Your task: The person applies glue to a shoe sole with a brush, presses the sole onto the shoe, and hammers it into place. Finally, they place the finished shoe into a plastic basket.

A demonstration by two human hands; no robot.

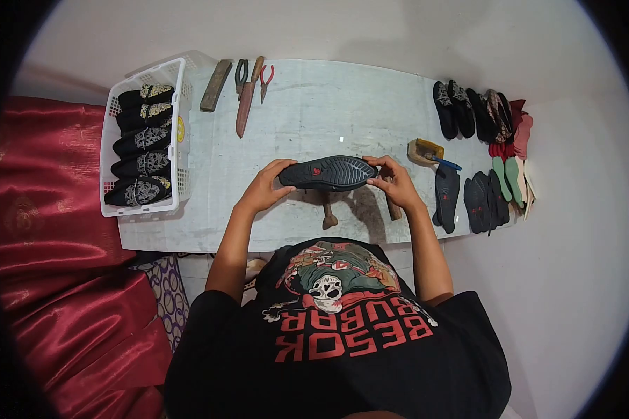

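Shoe (328,172) lies sole-up, long axis left-right between both hands.

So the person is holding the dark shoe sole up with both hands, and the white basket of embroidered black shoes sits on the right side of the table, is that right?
Not quite. The head view shows both the left hand and right hand holding the dark shoe sole, but the white basket of embroidered black shoes sits at the left end of the table, not the right.
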